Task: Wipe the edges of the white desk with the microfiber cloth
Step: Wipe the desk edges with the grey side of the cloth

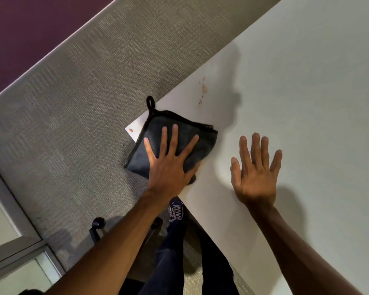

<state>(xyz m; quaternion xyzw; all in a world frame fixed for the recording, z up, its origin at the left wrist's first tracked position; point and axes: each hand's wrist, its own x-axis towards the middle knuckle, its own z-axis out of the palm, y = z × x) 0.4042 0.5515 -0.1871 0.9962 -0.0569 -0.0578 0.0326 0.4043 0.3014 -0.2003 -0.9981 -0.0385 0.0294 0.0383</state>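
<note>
Grey carpet underfoot — black chair castor near laced sneaker; purple wall beyond.

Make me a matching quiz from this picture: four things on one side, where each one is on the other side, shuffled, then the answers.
Things:
1. left hand
2. right hand
3. cloth
4. orange stains

Places:
A. flat on the bare desk
B. overhanging the desk edge by the corner
C. pressing flat on the cloth
D. near the desk edge, beyond the cloth

Pairs: 1-C, 2-A, 3-B, 4-D
</note>
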